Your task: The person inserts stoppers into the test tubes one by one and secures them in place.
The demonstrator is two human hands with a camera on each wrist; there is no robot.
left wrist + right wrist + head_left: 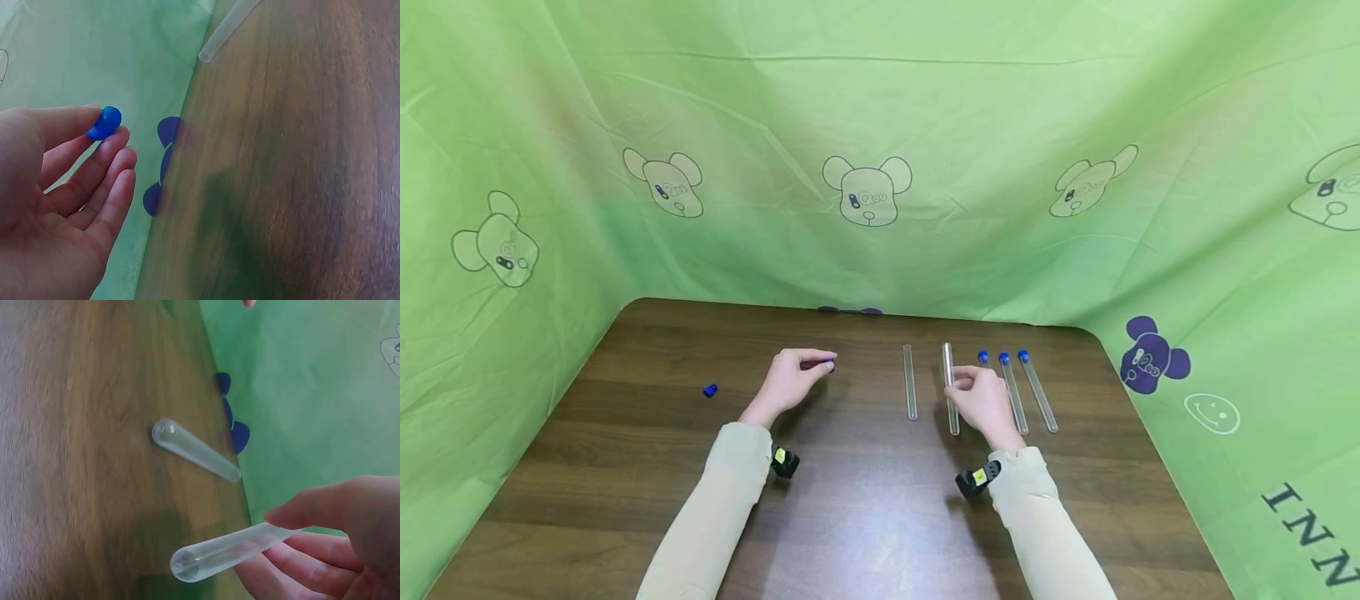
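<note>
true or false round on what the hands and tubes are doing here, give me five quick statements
1. The left hand pinches a blue cap. True.
2. The right hand holds a capped tube. False: its uncapped tube has no cap on it.
3. Three capped tubes lie to the right of the right hand. True.
4. A spare blue cap lies on the table left of the left hand. True.
5. The second uncapped tube stands upright. False: it lies flat on the table.
</note>
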